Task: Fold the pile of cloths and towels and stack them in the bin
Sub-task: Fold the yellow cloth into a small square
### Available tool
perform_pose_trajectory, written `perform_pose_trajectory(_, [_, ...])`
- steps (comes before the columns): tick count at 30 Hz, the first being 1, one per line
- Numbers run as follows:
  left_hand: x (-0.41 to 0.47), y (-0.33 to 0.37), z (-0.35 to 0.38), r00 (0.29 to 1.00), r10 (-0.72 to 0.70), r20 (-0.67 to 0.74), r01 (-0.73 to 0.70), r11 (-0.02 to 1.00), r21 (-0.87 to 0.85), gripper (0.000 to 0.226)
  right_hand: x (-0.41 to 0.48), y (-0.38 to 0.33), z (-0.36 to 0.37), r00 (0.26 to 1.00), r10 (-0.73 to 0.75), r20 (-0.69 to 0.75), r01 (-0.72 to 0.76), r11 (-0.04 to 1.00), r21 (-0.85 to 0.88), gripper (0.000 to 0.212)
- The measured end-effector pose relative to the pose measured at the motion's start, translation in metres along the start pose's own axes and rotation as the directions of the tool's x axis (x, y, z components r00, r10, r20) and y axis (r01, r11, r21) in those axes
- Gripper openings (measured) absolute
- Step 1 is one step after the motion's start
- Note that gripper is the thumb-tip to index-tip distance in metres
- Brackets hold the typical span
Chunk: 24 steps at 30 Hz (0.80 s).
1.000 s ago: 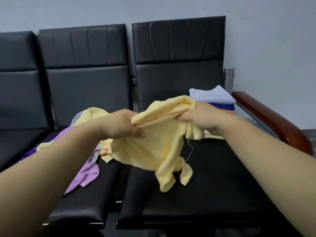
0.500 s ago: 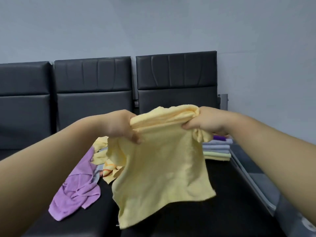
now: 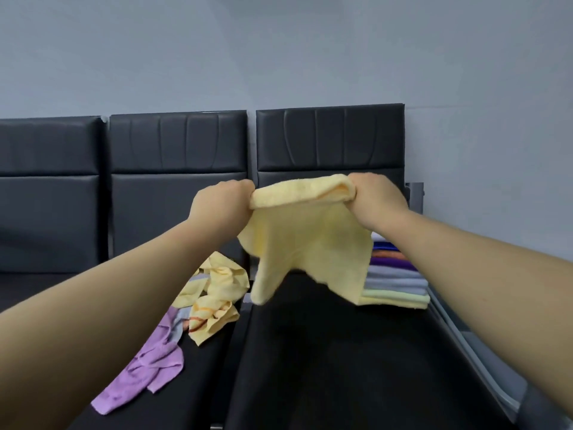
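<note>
Head view looks down two bare forearms at a yellow towel held up in the air above a black padded bench. The left grip is curled tight round the towel's upper left end, and the right grip is curled round the upper right end, so the top edge runs bunched and doubled over between them. Below that edge the cloth hangs loose and uneven, one corner dropping low on the left and another low on the right, both clear of the seat.

Behind the hanging towel, at the right end of the bench, sits a stack of folded cloths with pale yellow and light green layers at the bottom, lavender above, then purple and orange; its top is hidden by the right forearm. On the next seat to the left lies a crumpled yellow cloth with orange stripes, touching a rumpled purple cloth that trails toward the seat's front edge. Black backrests rise behind against a grey wall.
</note>
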<state>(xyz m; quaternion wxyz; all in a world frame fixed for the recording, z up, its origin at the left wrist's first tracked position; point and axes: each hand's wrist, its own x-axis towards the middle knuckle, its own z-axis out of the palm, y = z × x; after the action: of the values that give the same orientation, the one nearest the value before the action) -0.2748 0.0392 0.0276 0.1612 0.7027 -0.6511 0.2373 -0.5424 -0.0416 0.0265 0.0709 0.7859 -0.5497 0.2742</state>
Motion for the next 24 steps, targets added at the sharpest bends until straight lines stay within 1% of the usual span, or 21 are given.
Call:
perform_pose_trajectory(1, [0.0, 0.0, -0.002, 1.0, 0.015, -0.017, -0.014, 1.0, 0.008, 0.007, 0.001, 0.001, -0.001, 0.999, -0.015, -0.039, 0.015, 1.0, 0.004, 0.018])
perform_pose_trajectory(2, [-0.003, 0.001, -0.003, 1.0, 0.024, -0.004, -0.024, 1.0, -0.007, 0.004, -0.003, 0.003, 0.0, 0.998, -0.029, -0.057, 0.031, 0.999, 0.02, 0.018])
perform_pose_trajectory(3, [-0.008, 0.002, -0.006, 0.999, 0.037, 0.038, -0.036, 0.998, -0.048, 0.002, -0.01, 0.005, 0.001, 0.998, -0.041, -0.047, 0.043, 0.998, 0.051, 0.019])
perform_pose_trajectory(4, [-0.015, 0.004, -0.005, 0.992, 0.055, 0.115, -0.043, 0.993, -0.108, 0.006, -0.019, 0.009, 0.003, 0.998, -0.056, -0.005, 0.056, 0.994, 0.094, 0.019])
perform_pose_trajectory(6, [-0.033, 0.007, 0.001, 0.947, 0.134, 0.293, -0.071, 0.974, -0.216, 0.013, -0.044, 0.019, 0.012, 0.985, -0.113, 0.13, 0.084, 0.975, 0.207, 0.013])
perform_pose_trajectory(7, [-0.045, 0.009, 0.01, 0.907, 0.172, 0.383, -0.078, 0.965, -0.25, 0.017, -0.061, 0.024, 0.017, 0.96, -0.148, 0.239, 0.086, 0.963, 0.254, 0.009])
perform_pose_trajectory(8, [-0.055, 0.011, 0.019, 0.86, 0.202, 0.468, -0.075, 0.958, -0.275, 0.021, -0.076, 0.029, 0.024, 0.916, -0.17, 0.363, 0.068, 0.959, 0.277, 0.01])
perform_pose_trajectory(9, [-0.065, 0.013, 0.03, 0.803, 0.22, 0.554, -0.063, 0.956, -0.288, 0.024, -0.089, 0.034, 0.033, 0.848, -0.173, 0.501, 0.035, 0.961, 0.273, 0.013])
perform_pose_trajectory(10, [-0.078, 0.016, 0.044, 0.732, 0.233, 0.64, -0.057, 0.957, -0.283, 0.026, -0.106, 0.041, 0.049, 0.756, -0.163, 0.634, -0.003, 0.968, 0.252, 0.013])
perform_pose_trajectory(11, [-0.088, 0.018, 0.056, 0.665, 0.25, 0.704, -0.067, 0.959, -0.277, 0.027, -0.119, 0.046, 0.063, 0.676, -0.162, 0.719, -0.006, 0.974, 0.225, 0.022])
perform_pose_trajectory(12, [-0.098, 0.02, 0.068, 0.594, 0.267, 0.759, -0.068, 0.957, -0.284, 0.028, -0.132, 0.053, 0.08, 0.615, -0.143, 0.775, -0.003, 0.983, 0.183, 0.04])
perform_pose_trajectory(13, [-0.107, 0.024, 0.083, 0.525, 0.282, 0.803, -0.045, 0.952, -0.304, 0.028, -0.145, 0.061, 0.1, 0.582, -0.108, 0.806, -0.033, 0.987, 0.157, 0.054])
perform_pose_trajectory(14, [-0.114, 0.025, 0.096, 0.472, 0.286, 0.834, -0.018, 0.949, -0.315, 0.028, -0.155, 0.065, 0.113, 0.559, -0.084, 0.825, -0.067, 0.987, 0.147, 0.059])
perform_pose_trajectory(15, [-0.122, 0.028, 0.11, 0.431, 0.284, 0.856, 0.0, 0.949, -0.315, 0.03, -0.165, 0.068, 0.124, 0.531, -0.065, 0.845, -0.103, 0.985, 0.14, 0.055])
perform_pose_trajectory(16, [-0.128, 0.029, 0.122, 0.411, 0.274, 0.869, 0.008, 0.953, -0.304, 0.033, -0.171, 0.07, 0.13, 0.51, -0.051, 0.859, -0.135, 0.981, 0.138, 0.047])
perform_pose_trajectory(17, [-0.133, 0.03, 0.134, 0.406, 0.266, 0.874, 0.017, 0.954, -0.298, 0.034, -0.174, 0.07, 0.131, 0.496, -0.038, 0.867, -0.164, 0.977, 0.137, 0.04])
perform_pose_trajectory(18, [-0.138, 0.031, 0.147, 0.413, 0.265, 0.871, 0.031, 0.952, -0.305, 0.034, -0.175, 0.073, 0.135, 0.495, -0.01, 0.869, -0.204, 0.971, 0.127, 0.039])
perform_pose_trajectory(20, [-0.145, 0.032, 0.163, 0.478, 0.274, 0.834, 0.081, 0.932, -0.353, 0.039, -0.172, 0.076, 0.139, 0.539, 0.019, 0.842, -0.261, 0.954, 0.145, 0.049])
perform_pose_trajectory(22, [-0.146, 0.035, 0.169, 0.538, 0.266, 0.8, 0.133, 0.91, -0.392, 0.053, -0.169, 0.078, 0.146, 0.578, 0.042, 0.815, -0.295, 0.942, 0.161, 0.056])
perform_pose_trajectory(24, [-0.145, 0.039, 0.176, 0.573, 0.249, 0.781, 0.19, 0.886, -0.422, 0.053, -0.17, 0.078, 0.153, 0.574, 0.056, 0.817, -0.325, 0.932, 0.164, 0.05])
